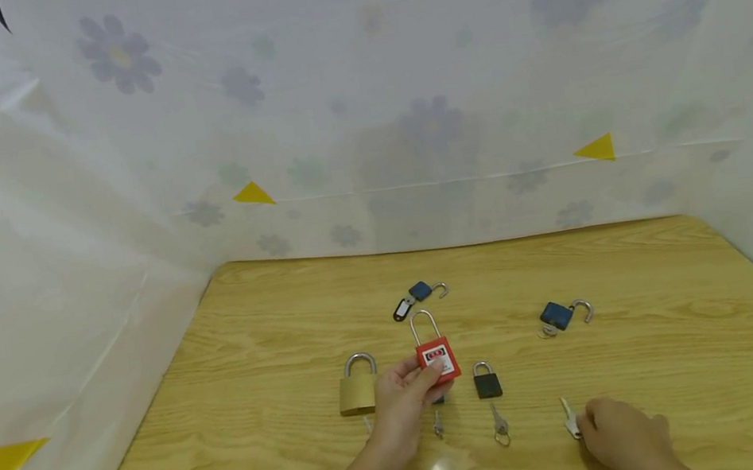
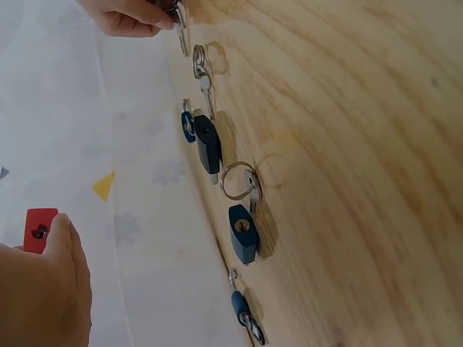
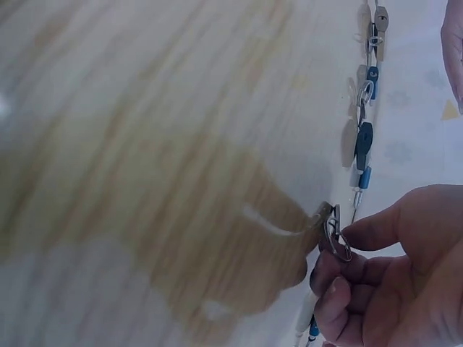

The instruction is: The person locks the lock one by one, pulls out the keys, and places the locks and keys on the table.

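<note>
In the head view my left hand holds a red padlock up off the table, its thumb on the white label and the tall shackle pointing upward. The left wrist view shows the keyhole in the underside of that red padlock. Low over the table at the right, my right hand pinches a silver key. Its metal ring shows between thumb and fingers in the right wrist view. Nearest the left hand stand a large brass padlock and a small dark padlock, mostly hidden behind that hand.
A black padlock lies right of centre, with a key on a ring before it. Another key lies to its left. Farther back are two blue padlocks with open shackles, one central, one right. A patterned sheet encloses the table.
</note>
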### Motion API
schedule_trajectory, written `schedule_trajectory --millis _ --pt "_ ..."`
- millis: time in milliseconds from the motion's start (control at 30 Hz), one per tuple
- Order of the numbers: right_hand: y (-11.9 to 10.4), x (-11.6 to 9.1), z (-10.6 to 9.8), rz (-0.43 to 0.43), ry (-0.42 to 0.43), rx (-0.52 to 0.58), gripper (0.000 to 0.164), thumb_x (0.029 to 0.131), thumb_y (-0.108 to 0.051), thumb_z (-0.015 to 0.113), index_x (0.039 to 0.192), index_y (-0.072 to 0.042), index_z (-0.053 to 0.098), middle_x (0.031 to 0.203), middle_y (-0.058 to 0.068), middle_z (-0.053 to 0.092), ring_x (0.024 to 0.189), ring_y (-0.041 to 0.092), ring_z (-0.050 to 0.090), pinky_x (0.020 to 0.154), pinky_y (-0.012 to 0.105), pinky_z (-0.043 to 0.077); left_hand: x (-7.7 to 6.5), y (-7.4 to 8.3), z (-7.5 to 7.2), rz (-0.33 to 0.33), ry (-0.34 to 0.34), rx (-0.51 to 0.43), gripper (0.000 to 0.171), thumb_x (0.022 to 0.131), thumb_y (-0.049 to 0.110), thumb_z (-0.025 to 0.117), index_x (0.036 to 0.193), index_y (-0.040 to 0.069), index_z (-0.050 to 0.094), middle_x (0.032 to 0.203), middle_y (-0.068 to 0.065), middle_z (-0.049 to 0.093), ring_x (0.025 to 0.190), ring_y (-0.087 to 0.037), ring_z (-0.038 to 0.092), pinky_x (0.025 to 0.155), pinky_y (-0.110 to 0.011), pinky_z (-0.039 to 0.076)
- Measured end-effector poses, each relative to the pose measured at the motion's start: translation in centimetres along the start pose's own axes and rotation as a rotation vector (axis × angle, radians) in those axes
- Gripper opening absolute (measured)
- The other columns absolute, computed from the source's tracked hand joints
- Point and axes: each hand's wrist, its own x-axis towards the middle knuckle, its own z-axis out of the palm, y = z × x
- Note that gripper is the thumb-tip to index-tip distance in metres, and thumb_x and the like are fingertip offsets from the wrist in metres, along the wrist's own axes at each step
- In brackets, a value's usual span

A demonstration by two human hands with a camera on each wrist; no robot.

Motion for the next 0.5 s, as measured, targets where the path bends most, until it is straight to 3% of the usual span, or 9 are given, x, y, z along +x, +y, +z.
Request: schedule_trajectory --millis 333,433,500 --pt "-0.2 -0.6 -0.6 -0.056 0.023 0.012 0.027 0.092 -0.020 0.052 0.067 -0.009 0.053 0.055 0.000 0.044 0.050 0.013 0.039 0.046 0.023 0.031 -0.1 -0.6 0.5 0.006 -0.029 0.022 0.041 0.087 0.007 0.062 0.119 -0.014 0.048 0.108 -0.022 0.065 0.091 -0.021 0.068 0.081 -0.028 0.056" --pt "-0.5 -0.8 -1.3 -0.091 0.082 -0.008 0.025 0.091 -0.018 0.052 0.068 -0.008 0.054 0.053 -0.001 0.043 0.048 0.012 0.039 0.043 0.022 0.030 0.0 -0.9 1.1 -0.012 -0.029 0.039 0.039 0.086 0.006 0.063 0.117 -0.014 0.049 0.105 -0.020 0.066 0.087 -0.019 0.068 0.080 -0.029 0.056" --pt "-0.9 -0.8 -2.0 -0.141 0.141 0.050 0.022 0.093 -0.017 0.052 0.075 -0.005 0.059 0.057 -0.001 0.049 0.049 0.010 0.042 0.042 0.021 0.033 0.0 -1.2 1.9 -0.028 -0.038 0.052 0.037 0.086 0.005 0.063 0.117 -0.013 0.050 0.104 -0.020 0.066 0.085 -0.019 0.068 0.079 -0.029 0.057"
